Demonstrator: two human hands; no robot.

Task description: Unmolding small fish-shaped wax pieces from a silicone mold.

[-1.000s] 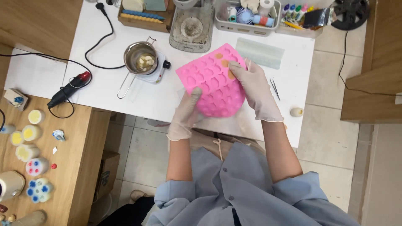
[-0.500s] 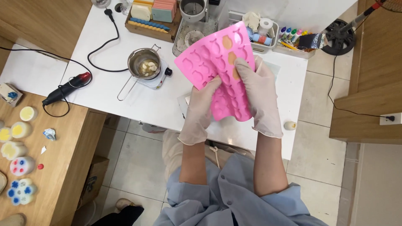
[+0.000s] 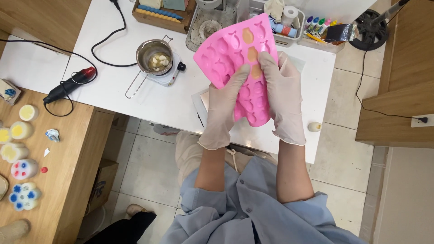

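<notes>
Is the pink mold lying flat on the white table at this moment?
No, the pink mold is lifted above the white table, gripped between the left hand and the right hand.

The pink silicone mould (image 3: 235, 58) is a flexible sheet of fish-shaped cavities, three of them filled with tan wax. It is raised above the white table (image 3: 149, 97), tilted with its cavity face up, its near end bent.
</notes>
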